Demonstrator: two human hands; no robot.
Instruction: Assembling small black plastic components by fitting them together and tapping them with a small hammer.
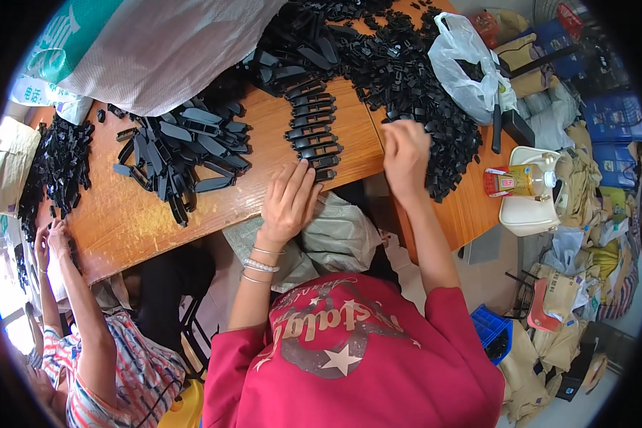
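Note:
A column of slim black plastic frames (314, 121) lies side by side on the wooden table. My left hand (290, 196) rests at its near end, fingers stretched out, fingertips touching the nearest frame. Bracelets circle that wrist. To the right, my right hand (408, 153) is raised beside a large pile of small black plastic pieces (453, 139). Its fingers are curled together and slightly blurred; whatever may be between them is hidden.
Long black parts (185, 146) are heaped left of the column, near a big white sack (171, 50). A co-worker's hands (53, 239) are busy at another black pile (64, 160). A plastic bag (467, 60) and a bottle of yellow liquid (524, 180) stand right.

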